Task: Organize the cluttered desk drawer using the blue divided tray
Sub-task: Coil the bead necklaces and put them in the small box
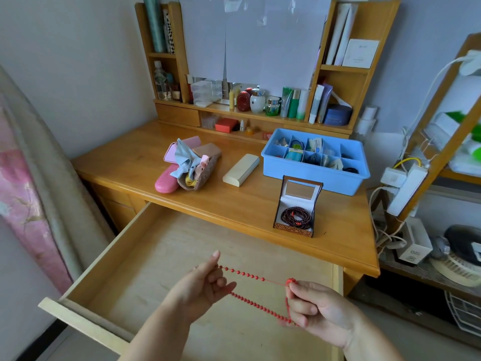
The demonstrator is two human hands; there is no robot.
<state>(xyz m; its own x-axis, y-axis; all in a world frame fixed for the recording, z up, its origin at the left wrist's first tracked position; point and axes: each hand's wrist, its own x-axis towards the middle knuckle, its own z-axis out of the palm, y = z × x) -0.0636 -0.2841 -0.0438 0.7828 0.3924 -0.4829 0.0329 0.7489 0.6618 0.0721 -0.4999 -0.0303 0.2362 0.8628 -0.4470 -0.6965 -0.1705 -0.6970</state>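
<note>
Nearest me, both hands hold a red bead string (250,289) stretched over the open drawer (145,256). My left hand (205,280) pinches one end, fingers curled, index finger pointing up and away. My right hand (316,306) is clenched on the other end, where a larger bead cluster sits at the knuckles. The string's long axis runs left to right, doubled into two strands between the grips, sagging little.

Farther out, on the desk (130,162), an open bead box (296,207) with a dark bead coil inside stands right of centre. Beyond it sits the blue tray (312,170), most compartments already filled; I cannot tell which one is free.

Judgement: the tray lies far and right of the grip, so the right hand is nearer. The string likely needs gathering into one hand before reaching out.

Far left on the desk: a pink case (166,183) and a cream case (240,169).
</note>
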